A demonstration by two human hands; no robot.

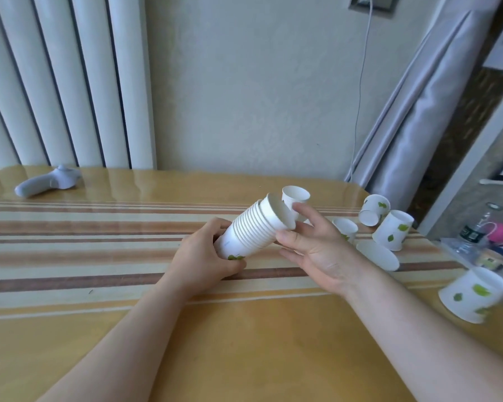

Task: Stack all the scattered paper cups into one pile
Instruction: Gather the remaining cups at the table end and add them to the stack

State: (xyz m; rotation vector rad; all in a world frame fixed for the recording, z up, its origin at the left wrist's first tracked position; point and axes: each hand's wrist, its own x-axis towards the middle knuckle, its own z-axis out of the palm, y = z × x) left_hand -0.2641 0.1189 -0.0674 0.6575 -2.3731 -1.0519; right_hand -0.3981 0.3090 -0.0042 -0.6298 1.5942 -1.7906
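Far left, rear of worktop point(244, 343): grey controller point(48, 181) lying on its side, in front of white radiator point(55, 82). A striped cloth point(70, 242) runs across the worktop.

Centre: left hand point(205, 258) holds the stack point(253, 230) by its base end, grip closed around the bottom cup (green leaf print shows just above the fingers). Stack is tilted, open end up and to the right, clear of the worktop.

Right hand point(311, 245) is at the open end, palm up; thumb and fingers touch the rim of the top cup, grip loose and partly open rather than wrapped around. Cannot tell how firmly it bears on the rim.

Behind the stack: one cup point(295, 197), upright, mouth up.

Right of the hands: loose cups well apart from the stack. One point(346, 229) is partly hidden by the right hand, one on its side point(373, 210), one inverted point(392, 230), one flat on its side point(378, 255). Near the right edge, a further inverted cup point(474, 294), blurred.

Far right: clear bag point(476, 248) with a bottle, contents unclear. A cable point(363, 82) hangs down the wall beside a curtain point(418, 111).
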